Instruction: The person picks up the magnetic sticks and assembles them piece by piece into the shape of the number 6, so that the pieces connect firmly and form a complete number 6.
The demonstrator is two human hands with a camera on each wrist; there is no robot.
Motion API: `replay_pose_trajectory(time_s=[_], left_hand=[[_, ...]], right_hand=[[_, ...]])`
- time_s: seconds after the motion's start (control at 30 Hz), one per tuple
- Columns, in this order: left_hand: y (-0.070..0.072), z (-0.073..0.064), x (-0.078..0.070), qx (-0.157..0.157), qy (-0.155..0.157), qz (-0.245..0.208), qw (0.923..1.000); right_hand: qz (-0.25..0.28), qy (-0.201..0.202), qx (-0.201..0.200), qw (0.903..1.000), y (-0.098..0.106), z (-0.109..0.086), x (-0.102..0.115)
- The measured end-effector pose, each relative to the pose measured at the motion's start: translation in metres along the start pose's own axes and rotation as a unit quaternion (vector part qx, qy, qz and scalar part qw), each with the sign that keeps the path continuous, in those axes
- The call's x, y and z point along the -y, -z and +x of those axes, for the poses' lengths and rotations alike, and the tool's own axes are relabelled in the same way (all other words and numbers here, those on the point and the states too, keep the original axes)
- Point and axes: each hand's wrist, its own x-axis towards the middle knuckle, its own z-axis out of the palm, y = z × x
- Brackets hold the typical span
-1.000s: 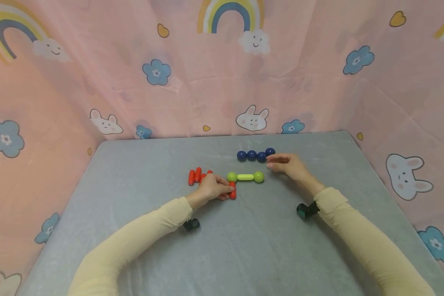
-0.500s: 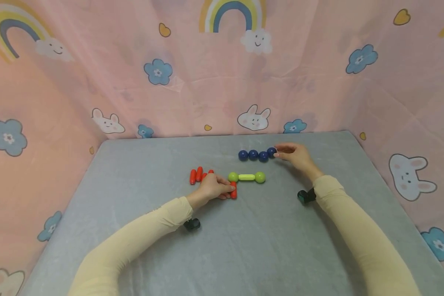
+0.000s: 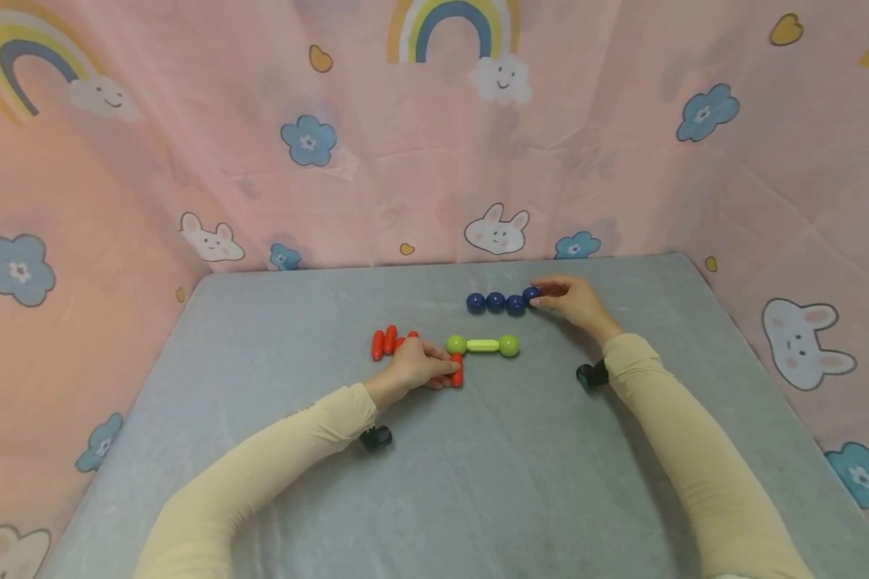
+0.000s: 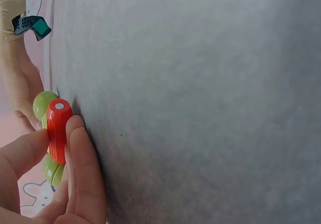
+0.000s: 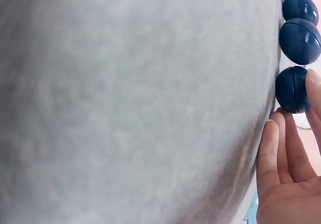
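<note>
My left hand (image 3: 414,366) pinches a red ribbed rod (image 4: 59,131) between thumb and fingers. The rod touches or nearly touches the left end of a green piece (image 3: 482,346), a light green bar with a green ball at each end. Farther back, several dark blue balls (image 3: 496,302) lie in a row. My right hand (image 3: 575,303) is at the row's right end, thumb and fingers about the last blue ball (image 5: 292,89). In the right wrist view the thumb touches that ball, which has a seam around it.
Several more red rods (image 3: 378,346) lie left of my left hand, some partly hidden behind it. The grey tabletop (image 3: 478,482) ends at the back against a pink printed curtain (image 3: 376,201). A dark wrist camera (image 3: 592,375) hangs under the right sleeve.
My right hand has moved farther back, from beside the row to around its last blue ball. My left hand stays in place with the red rod.
</note>
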Motion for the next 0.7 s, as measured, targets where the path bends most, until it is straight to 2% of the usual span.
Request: replay_pose_trajectory(time_s=[0.43, 0.7], left_hand=[[0.001, 0.003, 0.001, 0.003, -0.003, -0.006, 1.0000], [0.001, 0.005, 0.003, 0.003, -0.005, -0.008, 1.0000]], right_hand=[[0.004, 0.007, -0.011, 0.9999, 0.000, 0.000, -0.001], [-0.006, 0.010, -0.017, 0.9998, 0.005, -0.010, 0.000]])
